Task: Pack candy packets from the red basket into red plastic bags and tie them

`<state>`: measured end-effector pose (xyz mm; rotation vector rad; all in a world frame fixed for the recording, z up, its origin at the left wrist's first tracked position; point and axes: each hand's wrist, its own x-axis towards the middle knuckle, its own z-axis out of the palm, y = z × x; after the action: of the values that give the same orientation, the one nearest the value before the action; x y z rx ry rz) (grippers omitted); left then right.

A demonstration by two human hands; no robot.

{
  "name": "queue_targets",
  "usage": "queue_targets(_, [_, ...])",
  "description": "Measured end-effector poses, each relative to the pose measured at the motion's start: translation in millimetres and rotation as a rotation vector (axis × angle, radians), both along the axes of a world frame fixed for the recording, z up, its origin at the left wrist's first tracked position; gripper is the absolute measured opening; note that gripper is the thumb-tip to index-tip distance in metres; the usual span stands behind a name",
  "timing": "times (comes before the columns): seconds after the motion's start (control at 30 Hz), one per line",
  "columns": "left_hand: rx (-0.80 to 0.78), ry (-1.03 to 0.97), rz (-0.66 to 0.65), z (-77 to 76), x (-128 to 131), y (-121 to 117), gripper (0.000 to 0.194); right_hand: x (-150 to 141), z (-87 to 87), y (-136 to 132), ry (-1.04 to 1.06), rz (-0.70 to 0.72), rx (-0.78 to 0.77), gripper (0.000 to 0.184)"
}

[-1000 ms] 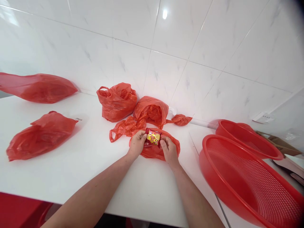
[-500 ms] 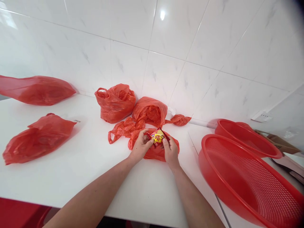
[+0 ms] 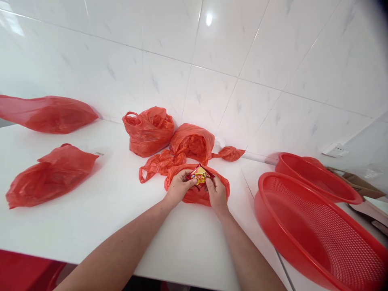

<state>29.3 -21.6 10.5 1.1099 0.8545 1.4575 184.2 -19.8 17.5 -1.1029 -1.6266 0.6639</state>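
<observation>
A small red and yellow snack packet [image 3: 199,176] is held up between both hands. My left hand [image 3: 179,186] pinches its left side with thumb and fingers. On the opposite side, my right hand [image 3: 217,193] grips the packet the same way, thumb in front. Just beneath and behind the hands lies a red plastic bag [image 3: 197,197] on the white table [image 3: 121,226]; the hands cover part of it. What the bag contains cannot be made out.
Behind the hands, a full red bag [image 3: 148,133] and an open-mouthed red bag [image 3: 194,139] lean near the tiled wall. More red bags [image 3: 51,176] lie at left. Red mesh baskets [image 3: 303,218] stand at right, near a cardboard box [image 3: 357,182].
Both hands keep hold of the packet, which has tilted slightly and shifted a little to the left. The view has moved very slightly; the bags and baskets stay in place.
</observation>
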Motion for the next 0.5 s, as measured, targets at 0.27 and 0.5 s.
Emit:
queue_targets(0.27, [-0.037,-0.105,-0.011,-0.1,-3.0,0.7,0.039,-6.2,-0.2,-1.4,0.044,0.1,0.004,0.033])
queue_targets(0.5, [-0.035,-0.127,-0.013,-0.9,-2.5,1.7,0.037,-6.5,-4.1,-0.3,0.002,0.115,0.003,0.035])
